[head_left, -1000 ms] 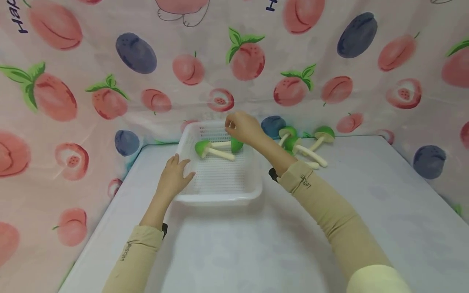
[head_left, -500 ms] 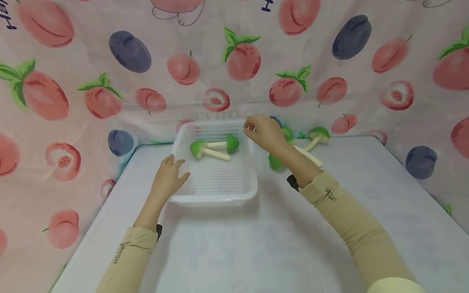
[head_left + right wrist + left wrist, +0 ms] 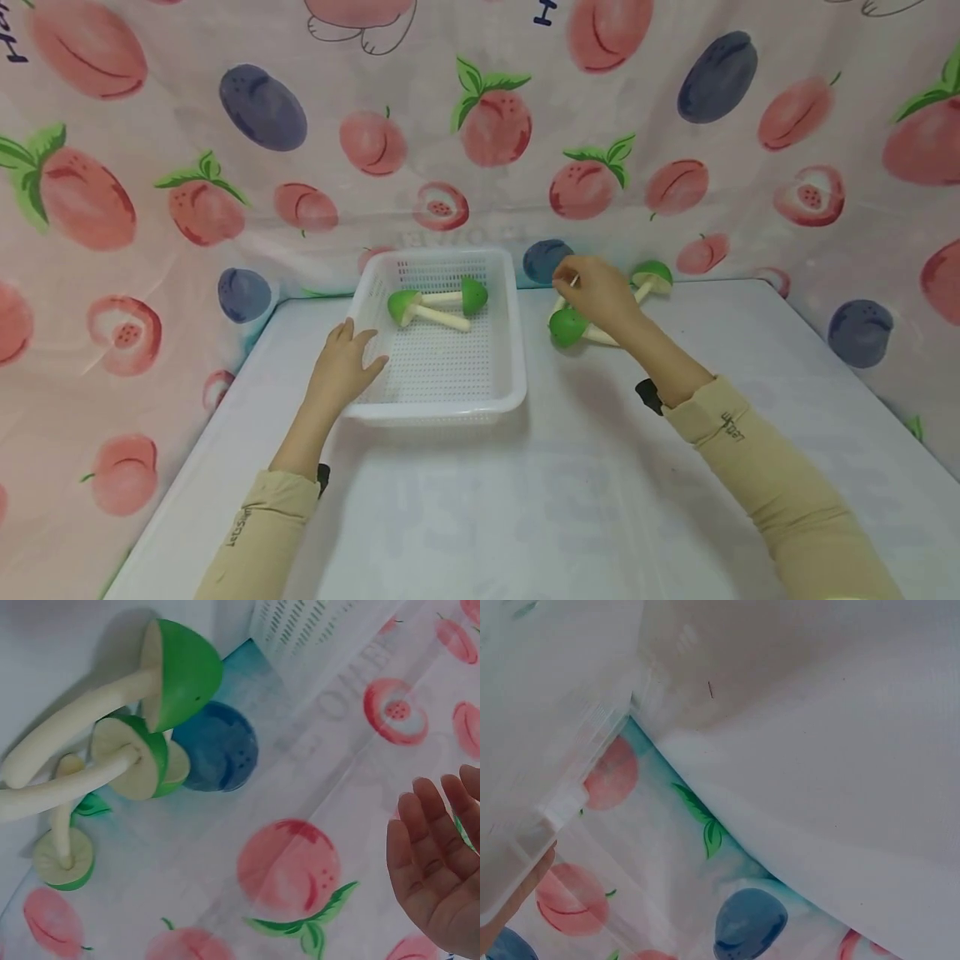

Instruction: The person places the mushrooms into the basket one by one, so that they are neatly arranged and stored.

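A white plastic basket (image 3: 442,410) stands on the table with two green-capped toy mushrooms lying inside, one cap (image 3: 405,307) to the left and the other (image 3: 474,297) to the right. My left hand (image 3: 341,367) rests at the basket's left rim, fingers relaxed and thumb over the inside. In the left wrist view one finger (image 3: 526,891) lies along the outer wall. My right hand (image 3: 603,292) hovers over several more toy mushrooms (image 3: 568,327), partly hiding them. Its fingers curve loosely around nothing in the right wrist view, apart from the mushrooms (image 3: 189,675) there.
One mushroom (image 3: 652,277) lies at the back right, its cap near the cloth. A fruit-printed cloth (image 3: 420,108) hangs behind and to the sides of the white table (image 3: 465,508).
My right hand has moved from above the basket rightward to above the mushroom pile, with nothing in it. The left hand stays at the basket rim. The view has shifted slightly.
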Action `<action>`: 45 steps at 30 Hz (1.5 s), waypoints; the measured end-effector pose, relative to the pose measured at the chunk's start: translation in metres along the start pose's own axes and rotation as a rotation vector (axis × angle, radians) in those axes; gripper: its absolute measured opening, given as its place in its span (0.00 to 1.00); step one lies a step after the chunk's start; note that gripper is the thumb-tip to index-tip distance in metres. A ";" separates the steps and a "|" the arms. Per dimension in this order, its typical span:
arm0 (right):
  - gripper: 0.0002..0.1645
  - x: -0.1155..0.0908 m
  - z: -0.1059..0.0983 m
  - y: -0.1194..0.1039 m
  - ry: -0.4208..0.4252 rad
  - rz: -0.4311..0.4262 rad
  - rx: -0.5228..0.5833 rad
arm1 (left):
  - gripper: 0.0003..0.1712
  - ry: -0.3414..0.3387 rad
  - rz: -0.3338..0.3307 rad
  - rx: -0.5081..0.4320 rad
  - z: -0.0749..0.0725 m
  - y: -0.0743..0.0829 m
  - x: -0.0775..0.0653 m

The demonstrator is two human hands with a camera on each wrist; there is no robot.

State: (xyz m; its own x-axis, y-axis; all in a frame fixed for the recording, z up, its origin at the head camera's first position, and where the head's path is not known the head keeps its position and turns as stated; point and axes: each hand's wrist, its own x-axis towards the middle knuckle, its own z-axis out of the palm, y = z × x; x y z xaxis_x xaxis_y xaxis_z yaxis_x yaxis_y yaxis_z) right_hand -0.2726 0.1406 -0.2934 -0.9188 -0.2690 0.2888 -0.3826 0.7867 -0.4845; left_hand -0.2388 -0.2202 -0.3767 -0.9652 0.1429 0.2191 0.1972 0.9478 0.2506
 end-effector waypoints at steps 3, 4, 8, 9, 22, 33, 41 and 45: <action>0.11 -0.004 -0.001 0.010 0.031 0.005 -0.003 | 0.29 0.000 0.001 0.003 0.000 -0.001 0.000; 0.11 -0.005 -0.001 0.013 0.040 0.004 -0.004 | 0.29 0.000 0.001 0.003 0.000 -0.001 0.000; 0.09 -0.010 0.001 0.027 0.051 -0.006 -0.005 | 0.29 0.000 0.002 0.001 0.000 -0.001 0.000; 0.09 -0.011 0.002 0.031 0.046 -0.003 -0.007 | 0.29 0.000 0.002 -0.001 0.000 -0.001 -0.001; 0.10 -0.016 0.018 0.076 -0.048 0.077 -0.022 | 0.30 0.003 -0.003 -0.032 -0.004 0.001 0.000; 0.13 -0.021 0.041 0.122 -0.176 0.125 -0.022 | 0.30 -0.018 0.003 -0.036 -0.003 0.003 -0.001; 0.12 -0.012 0.045 0.136 -0.200 0.086 -0.075 | 0.31 -0.010 -0.019 -0.043 -0.004 0.003 -0.001; 0.12 -0.009 0.046 0.140 -0.211 0.091 -0.082 | 0.30 -0.004 -0.015 -0.048 -0.003 0.001 -0.001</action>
State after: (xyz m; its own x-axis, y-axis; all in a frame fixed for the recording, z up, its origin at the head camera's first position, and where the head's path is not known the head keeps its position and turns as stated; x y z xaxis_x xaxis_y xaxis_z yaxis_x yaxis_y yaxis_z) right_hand -0.3227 0.2276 -0.4022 -0.9523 -0.2982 0.0642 -0.2961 0.8533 -0.4291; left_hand -0.2372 -0.2198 -0.3740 -0.9687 0.1298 0.2114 0.1905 0.9351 0.2987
